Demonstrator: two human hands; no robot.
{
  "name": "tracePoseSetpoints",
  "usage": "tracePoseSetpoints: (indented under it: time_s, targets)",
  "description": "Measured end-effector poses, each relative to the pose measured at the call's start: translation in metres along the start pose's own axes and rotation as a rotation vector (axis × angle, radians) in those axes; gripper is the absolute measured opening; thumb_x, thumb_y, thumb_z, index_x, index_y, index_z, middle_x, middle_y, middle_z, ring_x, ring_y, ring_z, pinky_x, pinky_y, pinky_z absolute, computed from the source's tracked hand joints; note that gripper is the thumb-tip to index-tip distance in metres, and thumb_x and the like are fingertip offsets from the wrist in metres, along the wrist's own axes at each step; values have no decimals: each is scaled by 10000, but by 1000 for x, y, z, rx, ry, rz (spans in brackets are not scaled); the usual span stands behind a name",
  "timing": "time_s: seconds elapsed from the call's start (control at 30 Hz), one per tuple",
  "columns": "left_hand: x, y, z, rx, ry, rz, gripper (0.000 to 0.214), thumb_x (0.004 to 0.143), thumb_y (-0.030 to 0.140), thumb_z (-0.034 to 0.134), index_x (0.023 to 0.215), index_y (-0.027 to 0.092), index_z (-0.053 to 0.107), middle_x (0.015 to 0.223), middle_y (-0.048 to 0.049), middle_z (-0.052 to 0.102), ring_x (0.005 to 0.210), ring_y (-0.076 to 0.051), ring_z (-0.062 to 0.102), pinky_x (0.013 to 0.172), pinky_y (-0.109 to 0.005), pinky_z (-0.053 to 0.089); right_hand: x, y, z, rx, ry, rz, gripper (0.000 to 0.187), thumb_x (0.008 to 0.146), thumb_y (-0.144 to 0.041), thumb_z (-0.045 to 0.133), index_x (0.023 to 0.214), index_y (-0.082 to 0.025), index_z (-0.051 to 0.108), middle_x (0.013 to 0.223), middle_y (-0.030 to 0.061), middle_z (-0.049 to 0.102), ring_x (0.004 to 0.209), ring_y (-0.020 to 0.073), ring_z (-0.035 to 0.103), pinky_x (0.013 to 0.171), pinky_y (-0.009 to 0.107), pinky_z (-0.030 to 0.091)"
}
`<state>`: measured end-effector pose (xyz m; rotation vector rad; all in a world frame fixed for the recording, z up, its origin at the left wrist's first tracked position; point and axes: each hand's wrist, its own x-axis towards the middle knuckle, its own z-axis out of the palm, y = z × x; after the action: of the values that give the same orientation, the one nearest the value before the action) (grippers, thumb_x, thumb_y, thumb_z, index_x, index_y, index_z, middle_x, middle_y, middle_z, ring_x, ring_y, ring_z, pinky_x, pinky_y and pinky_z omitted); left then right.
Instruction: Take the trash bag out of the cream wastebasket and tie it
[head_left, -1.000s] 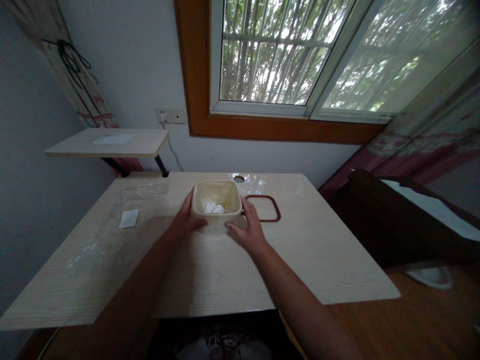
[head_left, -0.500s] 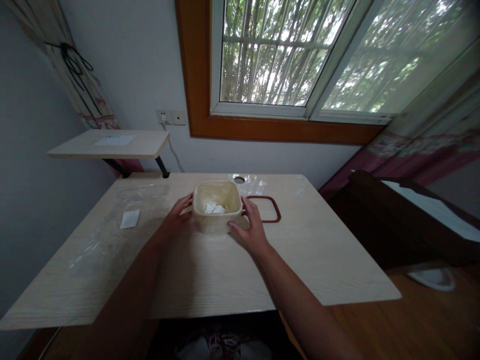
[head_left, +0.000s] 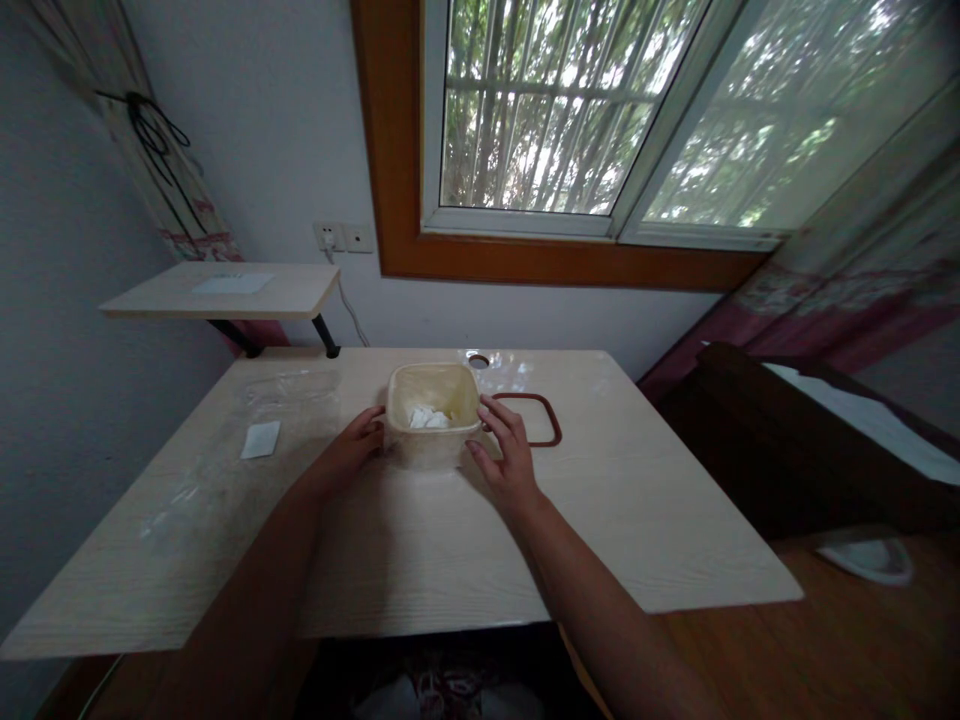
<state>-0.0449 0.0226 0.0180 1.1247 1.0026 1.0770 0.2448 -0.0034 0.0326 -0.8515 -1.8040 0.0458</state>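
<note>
A small cream waste bin (head_left: pixel 426 448) stands upright on the desk, its square mouth facing up. White crumpled paper (head_left: pixel 429 417) lies inside it. At the bin's left side is my left hand (head_left: pixel 352 450), fingers loosely bent and their tips close to the wall; I cannot tell if they touch. My right hand (head_left: pixel 508 455) is at the right side, open, with thumb and fingers apart and the fingertips by the rim. Partly behind that hand, a reddish-brown square ring (head_left: pixel 556 425) lies flat on the desk.
A clear plastic bag (head_left: pixel 202 470) is spread over the left of the pale desk (head_left: pixel 600 540), with a white paper square (head_left: pixel 260 440) on it. A raised shelf (head_left: pixel 277 290) stands at the back left. A cable hole (head_left: pixel 478 361) sits near the rear edge.
Both hands have loosened around the bin: the left fingers slid slightly down and outward, and the right thumb shifted right from the bin's front. The bin stays in place.
</note>
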Motion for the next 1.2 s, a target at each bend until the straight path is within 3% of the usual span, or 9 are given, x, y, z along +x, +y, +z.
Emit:
tracePoseSetpoints:
  time_s: [0.1, 0.27, 0.57, 0.73, 0.87, 1.03, 1.2]
  targets:
    - [3, 2, 1, -80, 5, -46, 632, 769, 322, 766, 1352, 223, 543, 1047, -59, 693, 911, -192, 670, 827, -327, 523, 1, 0, 0, -29, 0, -20, 591, 957, -259, 617, 1499, -363, 405, 1474, 93, 519, 1296, 286, 533, 995, 522, 521]
    - [4, 16, 7, -69, 103, 30, 614, 739, 276, 755, 1318, 209, 565, 1060, -59, 687, 926, -182, 658, 766, -273, 509, 3, -2, -1, -68, -25, -34, 557, 981, -262, 559, 1506, -348, 393, 1498, 90, 506, 1307, 278, 532, 1037, 530, 490]
    - [3, 27, 4, -88, 240, 99, 537, 735, 320, 763, 1234, 235, 583, 934, 0, 626, 727, -116, 596, 617, -222, 496, 7, -8, -2, -107, -44, -67, 536, 964, -231, 521, 1482, -323, 424, 1506, 88, 499, 1320, 295, 504, 1075, 562, 432]
    - [-3, 44, 10, -65, 247, 144, 506, 766, 345, 756, 1225, 222, 583, 869, 19, 594, 637, -84, 556, 522, -180, 448, 18, -8, -8, -56, -90, -14, 510, 920, -339, 604, 1413, -355, 476, 1564, 70, 409, 1399, 339, 421, 1112, 606, 388]
    - [-4, 49, 11, -54, 220, 177, 498, 777, 347, 753, 1224, 215, 580, 836, 32, 570, 583, -71, 528, 471, -175, 435, 45, -6, -13, 75, -106, 61, 672, 895, -515, 642, 1485, -335, 375, 1624, 101, 292, 1477, 346, 320, 1153, 622, 342]
    - [-3, 48, 10, -35, 219, 179, 512, 779, 363, 750, 1235, 215, 572, 846, 30, 575, 559, -64, 525, 439, -169, 430, 81, -1, -12, 155, -302, 118, 826, 882, -574, 667, 1562, -319, 272, 1642, 121, 273, 1507, 303, 281, 1196, 569, 307]
    - [-5, 54, 13, -36, 220, 184, 526, 768, 365, 754, 1235, 206, 573, 830, 32, 576, 543, -60, 522, 425, -165, 420, 91, 4, -5, 163, -432, 161, 726, 927, -580, 604, 1541, -279, 363, 1597, 133, 372, 1482, 272, 346, 1226, 535, 275]
